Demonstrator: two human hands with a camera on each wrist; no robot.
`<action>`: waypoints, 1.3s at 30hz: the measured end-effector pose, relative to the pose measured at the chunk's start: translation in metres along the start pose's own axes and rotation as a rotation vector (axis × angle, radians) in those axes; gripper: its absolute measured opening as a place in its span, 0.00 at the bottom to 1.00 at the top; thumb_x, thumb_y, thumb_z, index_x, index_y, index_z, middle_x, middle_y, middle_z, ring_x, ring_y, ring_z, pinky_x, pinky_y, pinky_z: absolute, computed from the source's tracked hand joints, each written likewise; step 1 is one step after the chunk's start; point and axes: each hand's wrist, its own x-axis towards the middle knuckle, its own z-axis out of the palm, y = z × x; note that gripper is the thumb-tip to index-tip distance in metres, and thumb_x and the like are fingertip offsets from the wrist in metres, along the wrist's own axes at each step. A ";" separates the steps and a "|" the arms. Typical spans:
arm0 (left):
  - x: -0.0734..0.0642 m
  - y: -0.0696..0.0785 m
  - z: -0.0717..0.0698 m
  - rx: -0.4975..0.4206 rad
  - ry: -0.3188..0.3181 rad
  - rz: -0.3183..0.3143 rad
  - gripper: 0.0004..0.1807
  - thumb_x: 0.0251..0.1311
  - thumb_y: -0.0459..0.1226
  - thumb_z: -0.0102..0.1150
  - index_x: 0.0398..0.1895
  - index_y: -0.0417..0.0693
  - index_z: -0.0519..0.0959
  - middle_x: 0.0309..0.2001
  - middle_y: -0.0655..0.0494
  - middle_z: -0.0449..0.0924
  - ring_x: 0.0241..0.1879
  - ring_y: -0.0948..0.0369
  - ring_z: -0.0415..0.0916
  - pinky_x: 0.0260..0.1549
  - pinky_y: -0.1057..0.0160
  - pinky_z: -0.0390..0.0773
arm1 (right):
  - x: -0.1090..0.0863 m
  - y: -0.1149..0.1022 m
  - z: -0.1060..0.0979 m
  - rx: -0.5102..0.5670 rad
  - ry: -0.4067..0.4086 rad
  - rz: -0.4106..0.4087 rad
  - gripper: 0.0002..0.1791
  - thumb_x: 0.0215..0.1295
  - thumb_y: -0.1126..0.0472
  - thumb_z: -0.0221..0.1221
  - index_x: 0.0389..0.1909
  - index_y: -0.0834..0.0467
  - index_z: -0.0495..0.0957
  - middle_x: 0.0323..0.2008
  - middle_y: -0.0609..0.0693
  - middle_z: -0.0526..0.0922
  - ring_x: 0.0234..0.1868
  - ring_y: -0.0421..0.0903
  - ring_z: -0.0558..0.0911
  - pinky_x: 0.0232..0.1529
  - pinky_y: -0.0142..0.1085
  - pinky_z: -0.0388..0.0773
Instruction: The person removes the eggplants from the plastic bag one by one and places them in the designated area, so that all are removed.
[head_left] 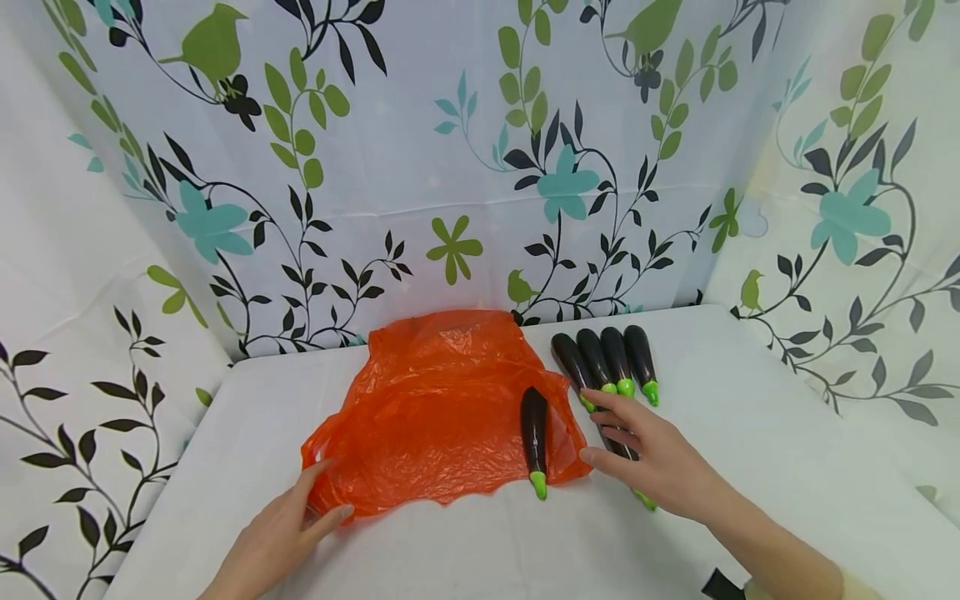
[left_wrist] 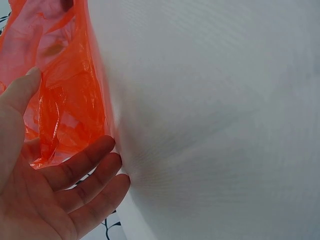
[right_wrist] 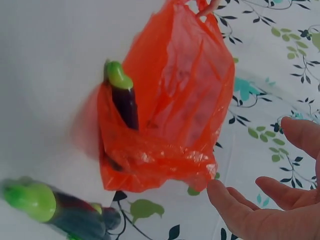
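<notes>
An orange-red plastic bag (head_left: 435,425) lies spread on the white table. One eggplant (head_left: 534,429) is at its right part, green stem end toward the front; in the right wrist view this eggplant (right_wrist: 125,102) is partly covered by a fold of the bag. My left hand (head_left: 281,521) is at the bag's front left corner. Its thumb and fingers are spread apart, touching the film. Over more eggplants hovers my right hand (head_left: 660,454), fingers loosely extended and holding nothing. Beneath it lies an eggplant (head_left: 618,446), partly hidden by the hand.
Several eggplants (head_left: 617,354) lie side by side at the back right of the table (head_left: 750,392), stem ends toward the front. A patterned curtain (head_left: 420,167) hangs behind the table and along both sides. A dark object (head_left: 722,585) shows near the right forearm.
</notes>
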 end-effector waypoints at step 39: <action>0.000 0.000 -0.001 0.002 -0.004 -0.004 0.47 0.56 0.64 0.59 0.70 0.46 0.59 0.38 0.58 0.76 0.39 0.59 0.74 0.37 0.50 0.80 | 0.028 0.021 0.049 0.027 -0.195 0.047 0.36 0.63 0.52 0.65 0.70 0.58 0.65 0.63 0.61 0.73 0.59 0.61 0.75 0.49 0.48 0.80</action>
